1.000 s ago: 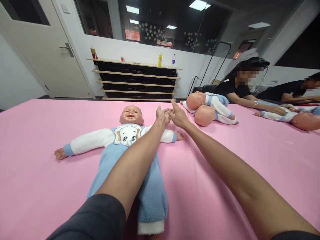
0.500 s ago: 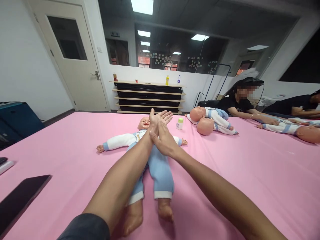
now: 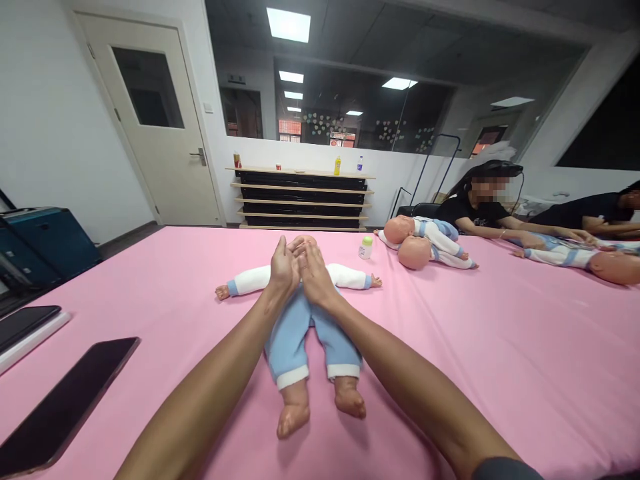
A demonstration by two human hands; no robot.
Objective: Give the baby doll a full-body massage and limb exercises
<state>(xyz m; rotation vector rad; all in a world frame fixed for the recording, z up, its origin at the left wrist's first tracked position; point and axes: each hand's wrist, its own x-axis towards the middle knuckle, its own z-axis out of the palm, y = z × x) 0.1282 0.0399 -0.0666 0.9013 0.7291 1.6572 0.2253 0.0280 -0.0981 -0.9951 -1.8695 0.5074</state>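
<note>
a baby doll (image 3: 305,320) in blue trousers lies on its back mid-table on the pink cloth (image 3: 500,347). above its chest the left hand (image 3: 283,267) and right hand (image 3: 311,275) press together, fingers straight, gripping nothing. a small bottle (image 3: 366,247) stands near.

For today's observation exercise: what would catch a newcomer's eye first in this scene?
First, the baby doll in white and blue, lying on its back mid-table on the pink cloth. The left hand and right hand are pressed together over its chest, hiding its face. At far right, two more dolls are piled up, with a small green-capped bottle beside them.
</note>
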